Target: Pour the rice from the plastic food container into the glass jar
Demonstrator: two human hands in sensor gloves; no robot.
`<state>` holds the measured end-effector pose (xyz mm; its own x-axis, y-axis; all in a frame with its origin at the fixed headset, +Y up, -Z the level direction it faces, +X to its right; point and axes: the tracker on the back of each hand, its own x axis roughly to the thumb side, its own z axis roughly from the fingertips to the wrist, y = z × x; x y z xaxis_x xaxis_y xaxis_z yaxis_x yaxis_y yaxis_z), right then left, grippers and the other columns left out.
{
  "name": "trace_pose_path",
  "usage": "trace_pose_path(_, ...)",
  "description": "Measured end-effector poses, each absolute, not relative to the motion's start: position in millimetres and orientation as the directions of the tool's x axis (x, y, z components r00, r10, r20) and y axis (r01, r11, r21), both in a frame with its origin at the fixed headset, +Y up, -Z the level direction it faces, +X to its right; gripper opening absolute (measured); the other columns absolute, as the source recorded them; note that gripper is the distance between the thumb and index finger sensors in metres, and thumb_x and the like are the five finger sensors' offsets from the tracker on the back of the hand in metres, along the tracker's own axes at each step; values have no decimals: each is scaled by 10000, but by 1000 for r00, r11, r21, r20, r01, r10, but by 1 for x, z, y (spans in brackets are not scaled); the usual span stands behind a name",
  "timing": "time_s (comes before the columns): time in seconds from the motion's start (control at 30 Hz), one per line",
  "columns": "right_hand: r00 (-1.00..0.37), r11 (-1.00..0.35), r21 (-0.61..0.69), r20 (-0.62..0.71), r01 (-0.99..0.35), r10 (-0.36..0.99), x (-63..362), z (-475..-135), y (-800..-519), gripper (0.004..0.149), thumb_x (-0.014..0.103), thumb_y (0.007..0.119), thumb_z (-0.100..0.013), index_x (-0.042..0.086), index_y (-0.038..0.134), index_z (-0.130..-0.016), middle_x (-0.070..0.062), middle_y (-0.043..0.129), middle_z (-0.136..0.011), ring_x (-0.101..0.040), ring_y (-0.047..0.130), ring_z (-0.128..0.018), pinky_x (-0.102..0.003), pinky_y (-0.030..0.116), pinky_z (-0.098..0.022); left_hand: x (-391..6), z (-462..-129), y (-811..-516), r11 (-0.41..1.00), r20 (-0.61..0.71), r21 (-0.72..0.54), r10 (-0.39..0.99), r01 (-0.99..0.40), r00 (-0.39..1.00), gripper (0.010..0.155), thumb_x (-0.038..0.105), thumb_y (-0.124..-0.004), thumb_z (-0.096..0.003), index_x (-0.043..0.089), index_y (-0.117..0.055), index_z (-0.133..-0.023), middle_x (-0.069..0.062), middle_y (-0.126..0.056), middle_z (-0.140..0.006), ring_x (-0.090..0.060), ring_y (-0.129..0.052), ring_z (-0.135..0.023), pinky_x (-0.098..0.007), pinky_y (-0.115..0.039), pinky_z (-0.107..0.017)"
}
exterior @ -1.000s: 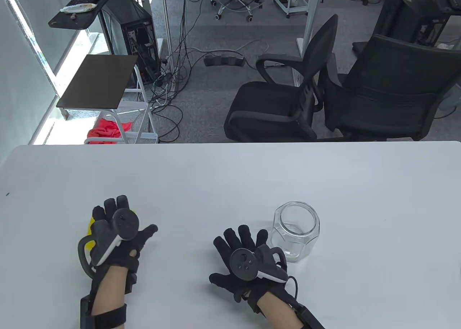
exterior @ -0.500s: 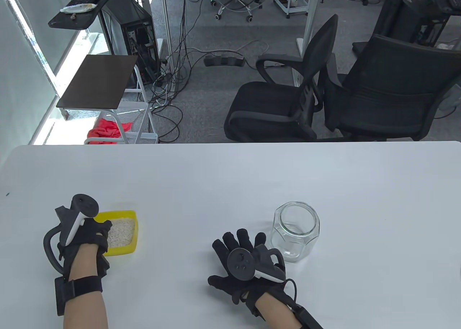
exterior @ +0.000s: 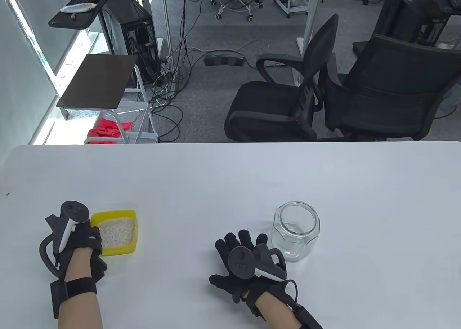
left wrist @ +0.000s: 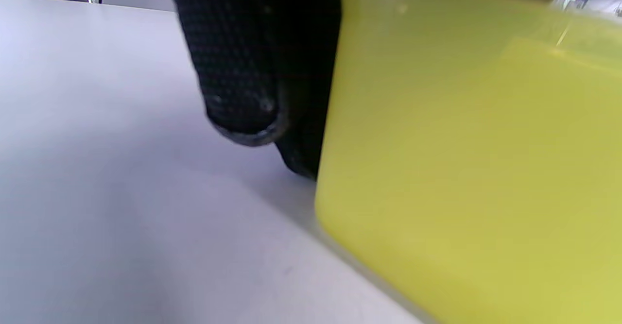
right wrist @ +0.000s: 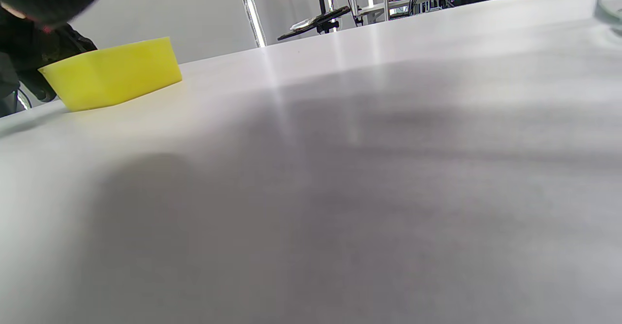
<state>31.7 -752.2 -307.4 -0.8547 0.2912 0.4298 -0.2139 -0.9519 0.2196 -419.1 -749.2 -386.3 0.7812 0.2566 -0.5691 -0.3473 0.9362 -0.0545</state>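
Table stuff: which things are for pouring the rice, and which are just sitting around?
For the job:
- yellow container with rice inside
- glass jar, empty and open
- left hand, touching the container's side
- right hand, flat on the table, beside the jar

Just around:
- two black chairs
- red cloth
- cables on the floor
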Motion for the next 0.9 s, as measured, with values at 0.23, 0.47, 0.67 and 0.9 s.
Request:
trace_pose_path(0.23, -851, -945, 221, 419, -243, 317, 34, -308, -751, 884, 692, 724, -430, 232, 393, -1108, -129, 335, -1167, -480, 217, -1054, -778, 126, -582, -413, -380, -740, 928, -555, 12, 317, -374, 769, 501, 421, -807, -533, 212, -769, -986, 2, -938, -800, -162, -1131, -476, -189, -957, -278)
trace_pose_path(0.47, -828, -922, 238, 412, -307, 381, 36, -310, -746, 881, 678, 734, -435, 218, 393, -1105, -131, 326, -1161, -481, 290, -1050, -763, 269, -621, -376, -372, -716, 912, -461, 66, 388, -405, 798, 504, 431, -808, -535, 211, -764, -987, -4, -925, -808, -157, -1131, -453, -192, -954, -272)
trace_pose_path(0.67, -780, -883, 230, 415, -409, 469, 39, -309, -741, 867, 661, 740, -437, 181, 436, -1092, -163, 387, -1138, -485, 485, -998, -681, 467, -627, -322, -356, -702, 893, -354, 83, 441, -442, 825, 518, 432, -813, -535, 201, -752, -995, -10, -919, -816, -149, -1135, -402, -174, -950, -237)
trace_pose_path(0.9, -625, -721, 251, 369, -646, 688, 45, -309, -742, 822, 644, 673, -469, 131, 472, -1078, -212, 466, -1097, -477, 670, -883, -614, 610, -560, -262, -335, -696, 894, -259, 89, 446, -438, 857, 526, 430, -809, -537, 203, -738, -1007, -13, -906, -833, -153, -1130, -398, -176, -948, -240)
